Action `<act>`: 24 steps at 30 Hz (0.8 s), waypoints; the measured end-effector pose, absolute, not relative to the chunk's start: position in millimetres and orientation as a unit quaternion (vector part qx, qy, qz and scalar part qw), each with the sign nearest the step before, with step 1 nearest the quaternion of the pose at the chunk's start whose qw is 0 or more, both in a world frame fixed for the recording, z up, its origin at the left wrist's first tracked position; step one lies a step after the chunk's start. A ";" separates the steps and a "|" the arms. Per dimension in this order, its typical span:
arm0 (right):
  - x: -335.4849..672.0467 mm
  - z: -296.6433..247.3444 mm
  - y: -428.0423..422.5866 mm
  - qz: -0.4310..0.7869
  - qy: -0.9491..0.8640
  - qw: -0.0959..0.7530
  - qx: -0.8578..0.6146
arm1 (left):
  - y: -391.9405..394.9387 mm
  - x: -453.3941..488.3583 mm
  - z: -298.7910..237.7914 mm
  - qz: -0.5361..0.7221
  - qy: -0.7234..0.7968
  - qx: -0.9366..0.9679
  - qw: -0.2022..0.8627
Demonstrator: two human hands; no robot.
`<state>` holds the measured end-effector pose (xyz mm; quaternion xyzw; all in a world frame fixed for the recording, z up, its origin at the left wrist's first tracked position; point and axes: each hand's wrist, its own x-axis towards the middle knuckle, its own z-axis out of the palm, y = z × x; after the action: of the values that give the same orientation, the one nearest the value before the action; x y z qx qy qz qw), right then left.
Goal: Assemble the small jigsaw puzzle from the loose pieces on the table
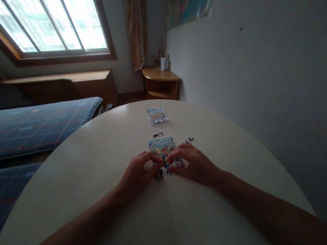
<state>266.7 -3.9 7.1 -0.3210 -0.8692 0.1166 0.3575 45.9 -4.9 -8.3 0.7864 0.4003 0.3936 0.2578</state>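
A small, colourful, mostly assembled jigsaw puzzle (162, 143) lies on the white round table (103, 145), its upper part showing between my hands. My left hand (141, 171) reaches over its lower left side, thumb and index finger pinched at a small dark jigsaw piece (165, 163). Across from it, my right hand (190, 163) rests over the puzzle's right side, fingertips near the same piece, thumb and index finger apart. Loose pieces (158, 176) lie by my left thumb. My fingers hide part of the puzzle's lower half.
More loose pieces sit above the puzzle (158, 135) and by my right knuckles (190, 139). Farther back lies a small printed picture packet (157, 116). A plaid mattress (33, 126) flanks the table on the left; a white wall (253, 79) stands on the right.
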 end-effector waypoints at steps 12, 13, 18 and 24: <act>269.3 1.9 0.0 0.113 -0.863 0.371 -0.323 | -7.6 46.1 -5.5 0.408 0.375 0.795 0.248; 269.3 1.5 0.0 0.113 -0.862 0.373 -0.324 | -7.4 46.0 -5.2 0.408 0.366 0.799 0.248; 269.1 1.2 -0.3 0.109 -0.863 0.377 -0.318 | -4.9 46.0 -4.9 0.397 0.339 0.817 0.247; 269.2 2.6 0.0 0.103 -0.866 0.376 -0.314 | -2.5 46.1 -8.1 0.395 0.354 0.820 0.215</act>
<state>269.2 0.0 2.6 -0.3140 -0.8656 0.1035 0.3760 46.1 -2.5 -8.1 0.8201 0.3538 0.3948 0.2154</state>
